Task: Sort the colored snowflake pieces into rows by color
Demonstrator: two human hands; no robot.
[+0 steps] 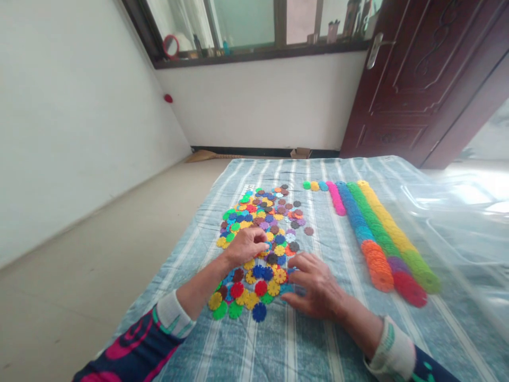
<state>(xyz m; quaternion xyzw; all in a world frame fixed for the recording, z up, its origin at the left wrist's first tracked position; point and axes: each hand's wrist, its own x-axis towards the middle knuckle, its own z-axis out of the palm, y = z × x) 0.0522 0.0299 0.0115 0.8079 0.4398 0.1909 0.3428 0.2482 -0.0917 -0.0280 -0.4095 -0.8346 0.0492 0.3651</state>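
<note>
A spread of several small flower-shaped plastic discs [260, 223] in many colours lies on a blue striped cloth [302, 339]. My left hand [245, 245] rests on the middle of the spread, fingers curled down onto the discs; whether it grips one is unclear. My right hand [316, 285] lies flat at the spread's right edge, fingers spread and touching blue discs there. To the right, long rows of discs sorted by colour [377, 239] lie side by side: pink, blue then orange, green then purple and red, yellow then green.
Three single discs, green, yellow and blue [315, 185], sit at the far end of the rows. Clear plastic sheeting [461, 223] covers the cloth's right side. A dark wooden door [417, 79], a window sill with items, a broom and bare floor lie beyond.
</note>
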